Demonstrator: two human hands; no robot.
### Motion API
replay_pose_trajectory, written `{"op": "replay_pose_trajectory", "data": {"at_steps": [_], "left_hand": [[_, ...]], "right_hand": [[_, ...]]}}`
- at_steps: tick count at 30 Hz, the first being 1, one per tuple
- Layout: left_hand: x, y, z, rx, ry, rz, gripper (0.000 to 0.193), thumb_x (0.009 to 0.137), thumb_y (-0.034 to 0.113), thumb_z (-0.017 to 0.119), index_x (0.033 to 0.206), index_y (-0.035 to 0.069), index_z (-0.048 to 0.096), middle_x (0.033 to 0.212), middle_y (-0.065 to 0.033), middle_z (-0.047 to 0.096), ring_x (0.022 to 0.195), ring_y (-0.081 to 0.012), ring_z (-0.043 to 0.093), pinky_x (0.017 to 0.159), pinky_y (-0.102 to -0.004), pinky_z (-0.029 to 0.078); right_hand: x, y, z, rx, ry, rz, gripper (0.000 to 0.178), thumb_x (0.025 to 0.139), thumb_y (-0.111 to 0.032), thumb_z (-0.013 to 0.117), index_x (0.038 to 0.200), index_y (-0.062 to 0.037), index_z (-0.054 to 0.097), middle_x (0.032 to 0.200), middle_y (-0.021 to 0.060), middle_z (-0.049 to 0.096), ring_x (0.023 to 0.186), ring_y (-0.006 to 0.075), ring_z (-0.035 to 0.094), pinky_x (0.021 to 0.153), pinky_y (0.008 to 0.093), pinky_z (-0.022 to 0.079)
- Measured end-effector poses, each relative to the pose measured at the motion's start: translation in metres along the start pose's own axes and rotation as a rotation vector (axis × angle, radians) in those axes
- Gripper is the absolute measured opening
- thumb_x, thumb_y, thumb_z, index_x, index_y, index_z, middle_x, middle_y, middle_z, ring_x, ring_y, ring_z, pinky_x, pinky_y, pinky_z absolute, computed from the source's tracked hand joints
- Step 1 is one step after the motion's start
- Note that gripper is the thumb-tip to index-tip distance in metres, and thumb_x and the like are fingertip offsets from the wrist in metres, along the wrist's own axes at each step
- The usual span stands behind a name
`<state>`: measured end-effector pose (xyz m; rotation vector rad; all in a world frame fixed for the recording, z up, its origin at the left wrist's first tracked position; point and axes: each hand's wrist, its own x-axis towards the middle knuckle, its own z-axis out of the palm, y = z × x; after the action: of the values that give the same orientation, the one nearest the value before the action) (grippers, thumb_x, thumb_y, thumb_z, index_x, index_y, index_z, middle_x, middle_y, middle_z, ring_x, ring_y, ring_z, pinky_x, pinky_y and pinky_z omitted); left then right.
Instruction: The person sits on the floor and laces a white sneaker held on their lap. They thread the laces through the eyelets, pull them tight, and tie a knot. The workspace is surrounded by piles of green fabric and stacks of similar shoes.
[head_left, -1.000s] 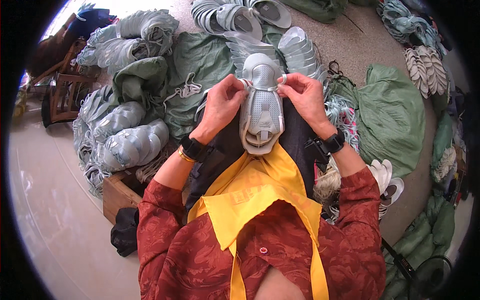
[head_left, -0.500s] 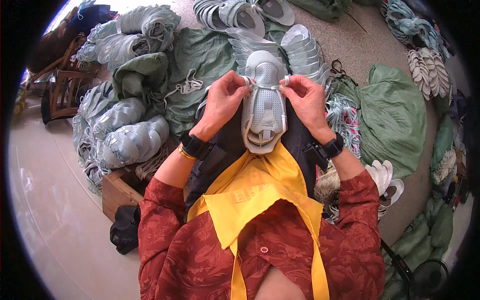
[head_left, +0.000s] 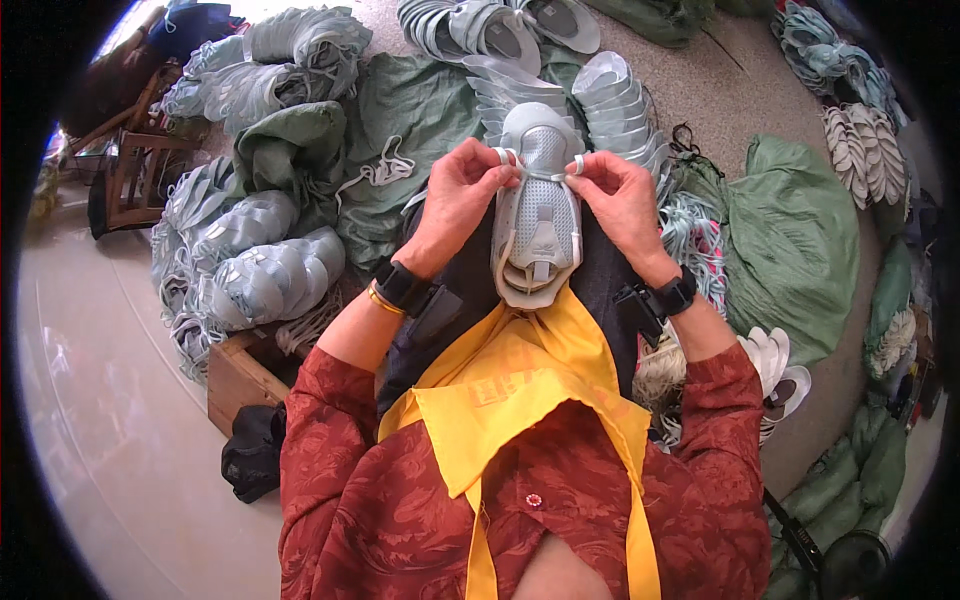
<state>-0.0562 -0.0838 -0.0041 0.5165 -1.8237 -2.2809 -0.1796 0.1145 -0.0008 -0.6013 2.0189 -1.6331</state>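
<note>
A pale grey-blue shoe upper [head_left: 537, 215] lies upright on my dark lap, toe pointing away from me. My left hand [head_left: 458, 200] grips its left edge near the top, fingers pinching a thin lace or strap end. On the other side, my right hand [head_left: 622, 200] pinches the matching strap at the upper right edge. Both thumbs carry pale finger guards. Dark watches sit on both wrists, and a yellow bib hangs over my red patterned shirt.
Stacks of identical grey-blue uppers [head_left: 262, 280] lie at my left, with more [head_left: 490, 25] ahead. Green sacks [head_left: 790, 240] sit at right, and white pieces [head_left: 775, 365] lie by my right elbow. A wooden box [head_left: 240, 375] is near my left knee, with a wooden chair [head_left: 130, 175] far left.
The shoe upper has risen slightly on my lap. Both hands stay pinched at its top edges, working the strap, with little other movement.
</note>
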Motion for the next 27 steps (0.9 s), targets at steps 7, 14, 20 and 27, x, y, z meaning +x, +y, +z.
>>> {"op": "replay_pose_trajectory", "data": {"at_steps": [7, 14, 20, 27], "left_hand": [[-0.002, -0.002, 0.001, 0.177, 0.072, 0.013, 0.008, 0.093, -0.002, 0.069, 0.094, 0.000, 0.062, 0.105, -0.0062, 0.073, 0.095, -0.0095, 0.067, 0.089, -0.0260, 0.055], [-0.003, -0.005, 0.009, 0.334, 0.142, 0.089, 0.008, 0.090, -0.003, 0.069, 0.092, 0.000, 0.063, 0.093, -0.0028, 0.072, 0.088, -0.0077, 0.067, 0.081, -0.0249, 0.054], [0.002, 0.010, 0.017, 0.664, 0.081, 0.248, 0.010, 0.086, 0.001, 0.073, 0.088, 0.000, 0.064, 0.079, 0.0001, 0.066, 0.074, -0.0053, 0.060, 0.068, -0.0251, 0.049], [0.000, 0.007, 0.015, 0.589, 0.155, 0.099, 0.014, 0.086, 0.003, 0.074, 0.091, 0.002, 0.061, 0.076, 0.0003, 0.062, 0.071, -0.0065, 0.056, 0.066, -0.0249, 0.048]], "right_hand": [[-0.001, -0.002, 0.001, -0.029, 0.013, -0.015, 0.009, 0.088, -0.001, 0.074, 0.097, -0.0002, 0.074, 0.087, 0.0021, 0.076, 0.080, 0.0070, 0.070, 0.074, 0.0234, 0.056], [0.000, 0.001, 0.001, -0.034, 0.015, -0.028, 0.009, 0.088, -0.002, 0.075, 0.097, -0.0003, 0.074, 0.086, 0.0019, 0.076, 0.079, 0.0068, 0.070, 0.073, 0.0234, 0.056], [0.000, -0.002, 0.000, -0.052, 0.034, -0.049, 0.009, 0.087, -0.004, 0.077, 0.095, -0.0005, 0.073, 0.085, 0.0020, 0.075, 0.078, 0.0071, 0.070, 0.073, 0.0239, 0.056], [0.006, -0.001, -0.007, -0.139, 0.030, -0.009, 0.011, 0.084, -0.006, 0.080, 0.090, -0.0020, 0.072, 0.081, 0.0042, 0.075, 0.074, 0.0102, 0.070, 0.070, 0.0269, 0.056]]}}
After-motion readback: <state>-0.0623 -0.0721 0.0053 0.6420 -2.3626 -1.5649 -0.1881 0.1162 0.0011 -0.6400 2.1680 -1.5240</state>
